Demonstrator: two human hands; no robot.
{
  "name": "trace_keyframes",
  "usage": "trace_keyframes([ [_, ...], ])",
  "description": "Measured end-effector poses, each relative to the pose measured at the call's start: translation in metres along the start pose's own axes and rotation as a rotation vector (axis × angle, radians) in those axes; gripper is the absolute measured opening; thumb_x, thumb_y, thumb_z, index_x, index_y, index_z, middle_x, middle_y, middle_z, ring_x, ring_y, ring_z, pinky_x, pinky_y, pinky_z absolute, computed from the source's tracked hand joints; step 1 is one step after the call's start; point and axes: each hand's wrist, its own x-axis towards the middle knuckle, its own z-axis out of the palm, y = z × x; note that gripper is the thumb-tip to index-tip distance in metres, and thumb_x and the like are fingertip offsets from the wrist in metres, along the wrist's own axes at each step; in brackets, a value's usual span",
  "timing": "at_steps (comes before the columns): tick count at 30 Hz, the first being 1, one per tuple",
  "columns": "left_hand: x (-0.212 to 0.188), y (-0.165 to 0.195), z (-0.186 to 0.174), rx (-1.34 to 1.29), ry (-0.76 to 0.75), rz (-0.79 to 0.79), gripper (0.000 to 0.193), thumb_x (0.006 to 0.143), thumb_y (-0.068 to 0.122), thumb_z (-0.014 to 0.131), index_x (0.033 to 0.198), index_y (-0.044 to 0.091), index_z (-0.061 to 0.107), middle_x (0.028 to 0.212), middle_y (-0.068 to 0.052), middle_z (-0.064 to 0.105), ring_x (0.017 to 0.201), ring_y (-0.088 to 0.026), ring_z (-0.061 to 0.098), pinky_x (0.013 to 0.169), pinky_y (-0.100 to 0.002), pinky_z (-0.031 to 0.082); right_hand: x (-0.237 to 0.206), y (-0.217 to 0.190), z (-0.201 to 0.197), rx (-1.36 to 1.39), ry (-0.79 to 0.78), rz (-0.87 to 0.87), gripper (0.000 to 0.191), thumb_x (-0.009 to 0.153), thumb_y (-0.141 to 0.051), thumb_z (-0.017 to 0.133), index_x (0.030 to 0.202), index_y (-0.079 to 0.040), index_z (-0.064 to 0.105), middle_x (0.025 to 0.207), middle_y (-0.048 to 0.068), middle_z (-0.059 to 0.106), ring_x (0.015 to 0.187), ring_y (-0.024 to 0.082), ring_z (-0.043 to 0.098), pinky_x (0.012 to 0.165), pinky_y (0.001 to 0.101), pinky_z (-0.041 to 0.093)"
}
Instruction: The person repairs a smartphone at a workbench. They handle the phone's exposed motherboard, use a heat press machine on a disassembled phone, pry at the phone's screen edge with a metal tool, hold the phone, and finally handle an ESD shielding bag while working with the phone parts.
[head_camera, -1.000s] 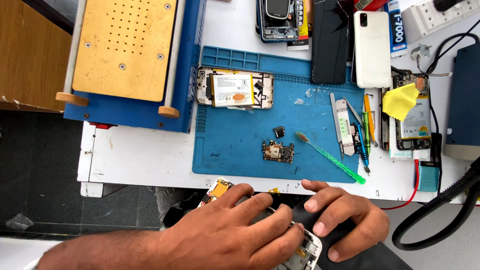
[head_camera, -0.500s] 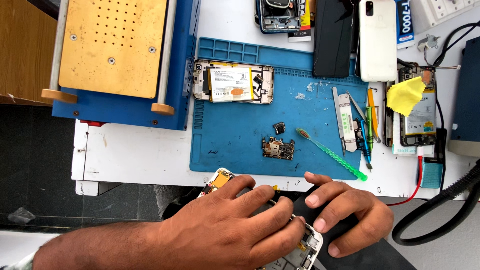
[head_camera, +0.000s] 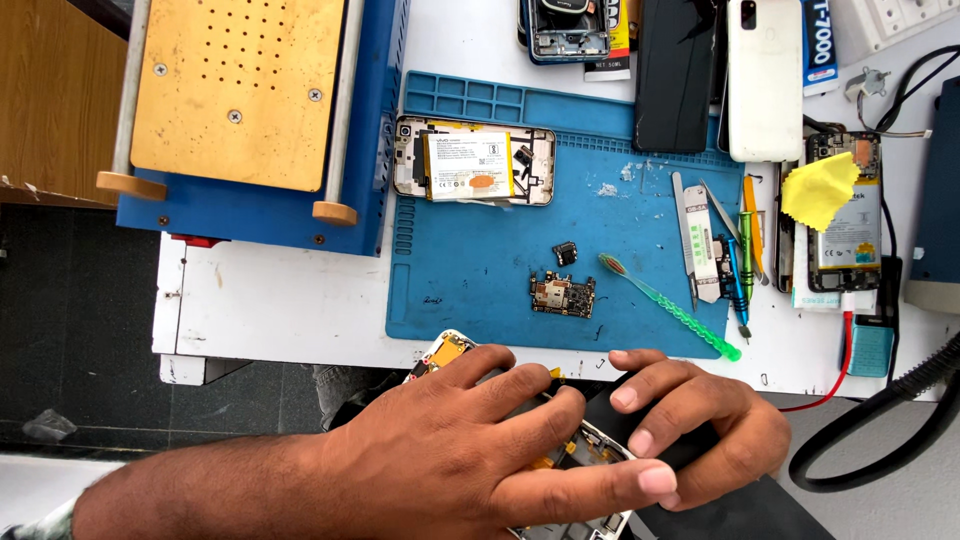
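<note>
1. Pressing down with spread fingers, the left hand (head_camera: 450, 460) is covering an opened phone frame (head_camera: 585, 450) held just off the near edge of the white counter (head_camera: 280, 300); its grip is lying flat over the frame rather than curled around it.
2. The right hand (head_camera: 700, 430) is closing its grip on the frame's right end, fingers curled over a dark panel (head_camera: 740, 505) lying under it.
3. An orange and white corner of the frame (head_camera: 445, 350) is showing past the left fingertips.
4. A blue work mat (head_camera: 480, 290) is lying on the counter just beyond the hands, carrying a small circuit board (head_camera: 563, 295), a tiny dark part (head_camera: 565, 252) and a green brush (head_camera: 668, 306).
5. Another open phone with its battery (head_camera: 472, 160) is resting at the mat's far side.
6. Tweezers and tools (head_camera: 715, 250) are sitting at the mat's right edge, beside a yellow cloth (head_camera: 818, 190).
7. A blue machine with a yellow plate (head_camera: 240, 90) is standing to the far left.
</note>
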Motion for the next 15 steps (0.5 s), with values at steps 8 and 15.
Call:
trace_keyframes([
  [8,-0.0023,-0.0023,0.0017,-0.063,0.045,-0.007,0.069,0.115,0.046,0.045,0.164,0.038,-0.002,0.119,-0.015,0.058,0.115,-0.033,0.066,0.092,-0.057,0.052,0.0053,-0.0046,0.0006,-0.016,-0.005,0.036,0.007,0.094,-0.012,0.077,0.087,-0.012,0.076,0.117,0.012,0.071,0.128,0.034,0.067,0.125,0.0670,0.040],
  [15,-0.0043,-0.0073,0.0065,-0.093,0.043,-0.003,0.065,0.119,0.049,0.043,0.166,0.036,0.000,0.120,-0.015,0.058,0.120,-0.033,0.065,0.103,-0.058,0.051,0.0080,-0.0099,0.0016,-0.019,-0.018,0.077,0.010,0.097,-0.016,0.075,0.088,-0.012,0.077,0.118,0.012,0.071,0.129,0.034,0.066,0.128,0.0652,0.038],
])
